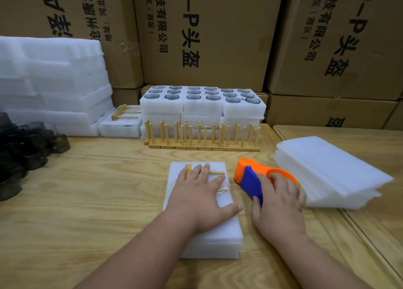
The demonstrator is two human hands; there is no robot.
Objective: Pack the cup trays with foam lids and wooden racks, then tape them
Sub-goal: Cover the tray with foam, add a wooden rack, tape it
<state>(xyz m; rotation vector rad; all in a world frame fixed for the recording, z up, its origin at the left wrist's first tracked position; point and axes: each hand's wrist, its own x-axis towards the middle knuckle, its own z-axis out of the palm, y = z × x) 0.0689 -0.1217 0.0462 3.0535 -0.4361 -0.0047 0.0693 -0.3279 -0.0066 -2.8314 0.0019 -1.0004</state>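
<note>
A white foam cup tray with its foam lid (216,240) lies on the table in front of me. A wooden rack (217,172) rests flat on the lid, partly hidden. My left hand (202,198) presses flat on the rack and lid with spread fingers. Just right of the tray sits an orange and blue tape dispenser (250,179). My right hand (279,203) grips it, fingers curled over its roll end.
Foam trays holding dark cups (202,98) stand at the back, with upright wooden racks (202,136) in front. A stack of foam lids (329,173) lies at the right. Dark loose cups (24,147) sit left, foam stacks (52,81) behind them, cardboard boxes (207,26) beyond.
</note>
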